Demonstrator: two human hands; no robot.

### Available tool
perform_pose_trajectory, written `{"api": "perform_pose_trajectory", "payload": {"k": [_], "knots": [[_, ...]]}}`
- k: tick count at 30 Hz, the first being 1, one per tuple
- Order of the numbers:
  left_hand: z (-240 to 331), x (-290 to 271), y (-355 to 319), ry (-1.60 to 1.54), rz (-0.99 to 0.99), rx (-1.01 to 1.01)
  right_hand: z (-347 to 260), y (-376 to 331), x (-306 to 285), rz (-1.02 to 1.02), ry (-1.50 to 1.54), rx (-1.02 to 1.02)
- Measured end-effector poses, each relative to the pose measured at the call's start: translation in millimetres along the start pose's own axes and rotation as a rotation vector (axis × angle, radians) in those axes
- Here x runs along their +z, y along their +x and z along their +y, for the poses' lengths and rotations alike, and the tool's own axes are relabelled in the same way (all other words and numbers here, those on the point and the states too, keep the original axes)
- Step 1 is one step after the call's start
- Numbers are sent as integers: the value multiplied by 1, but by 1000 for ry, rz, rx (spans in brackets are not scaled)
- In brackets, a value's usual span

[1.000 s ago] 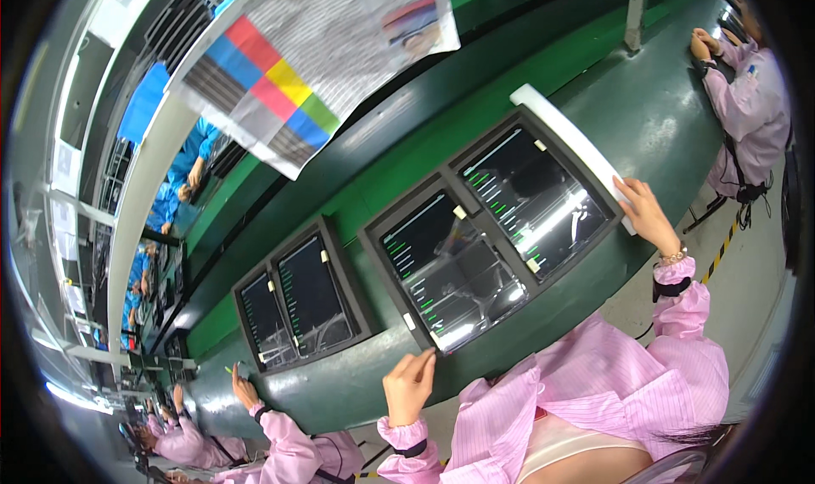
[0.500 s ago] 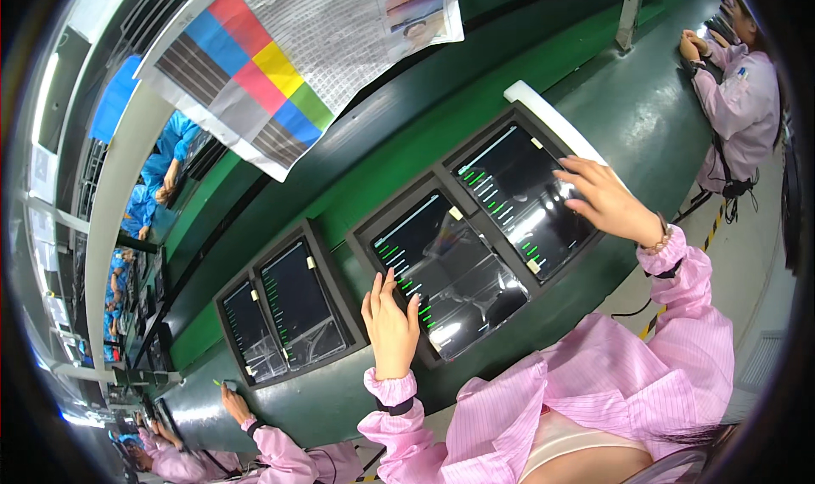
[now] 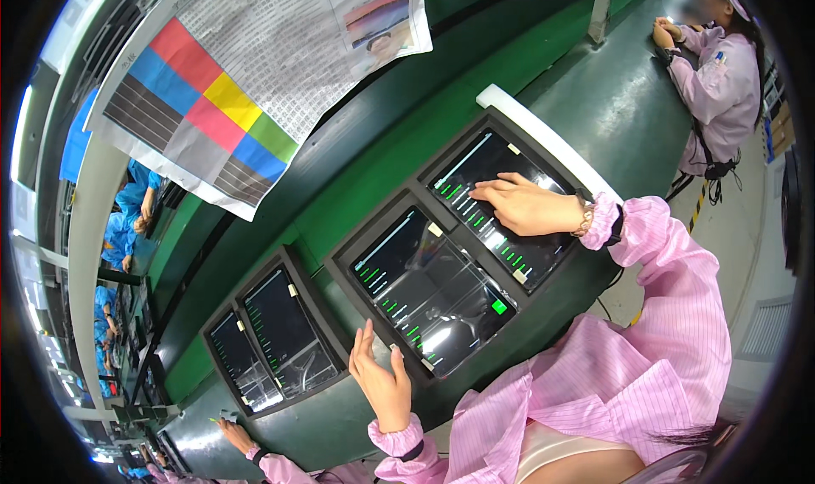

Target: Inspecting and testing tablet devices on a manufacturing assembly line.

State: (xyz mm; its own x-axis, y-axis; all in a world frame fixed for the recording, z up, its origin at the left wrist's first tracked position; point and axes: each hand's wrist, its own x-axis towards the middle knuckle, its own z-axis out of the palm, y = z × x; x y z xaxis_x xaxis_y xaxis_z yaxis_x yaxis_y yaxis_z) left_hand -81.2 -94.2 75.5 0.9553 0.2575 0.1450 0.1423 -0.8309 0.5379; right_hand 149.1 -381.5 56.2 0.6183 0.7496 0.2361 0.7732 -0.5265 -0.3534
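Tray (image 3: 469, 244), dark and divided in two, lay by the near edge of the dark green tabletop (image 3: 594, 93), with a left screen (image 3: 433, 293) and a right screen (image 3: 531, 255) set in it. Both screens carried short rows of green and white marks down their left sides, too small to read; the left screen also showed a bright green square (image 3: 499, 306) near its right-hand corner. The right hand (image 3: 535, 208) was over the right screen, palm down, fingers extended and slightly apart; I could not tell whether the fingertips touched the glass. The left hand (image 3: 382, 386) was open by the tray's near left corner, thumb well away from the fingers.

A white strip (image 3: 548, 136) ran along the tray's right edge. Farther left along the tabletop lay a second tray (image 3: 316, 310) holding two more dark screens (image 3: 289, 327), marked with similar tiny rows. Near its front corner was a co-worker's hand (image 3: 238, 437), its grip too small to tell. Above the tabletop's far edge hung a printed sheet (image 3: 289, 51) with dense fine print, coloured blocks and a small picture. Toward the tabletop's right end, a co-worker in pink (image 3: 717, 81) had both hands together.
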Motion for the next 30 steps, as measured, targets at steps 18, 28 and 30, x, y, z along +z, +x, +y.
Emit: {"api": "perform_pose_trajectory", "payload": {"k": [18, 28, 30], "knots": [[-1, 10, -59, -169, 99, 11, 21, -168, -53, 259, -359, 632], [17, 10, -75, 153, -16, 201, -129, -52, 22, 238, -87, 214], [16, 12, -75, 178, -66, 201, -134, -44, 30, 240, -107, 203]]}}
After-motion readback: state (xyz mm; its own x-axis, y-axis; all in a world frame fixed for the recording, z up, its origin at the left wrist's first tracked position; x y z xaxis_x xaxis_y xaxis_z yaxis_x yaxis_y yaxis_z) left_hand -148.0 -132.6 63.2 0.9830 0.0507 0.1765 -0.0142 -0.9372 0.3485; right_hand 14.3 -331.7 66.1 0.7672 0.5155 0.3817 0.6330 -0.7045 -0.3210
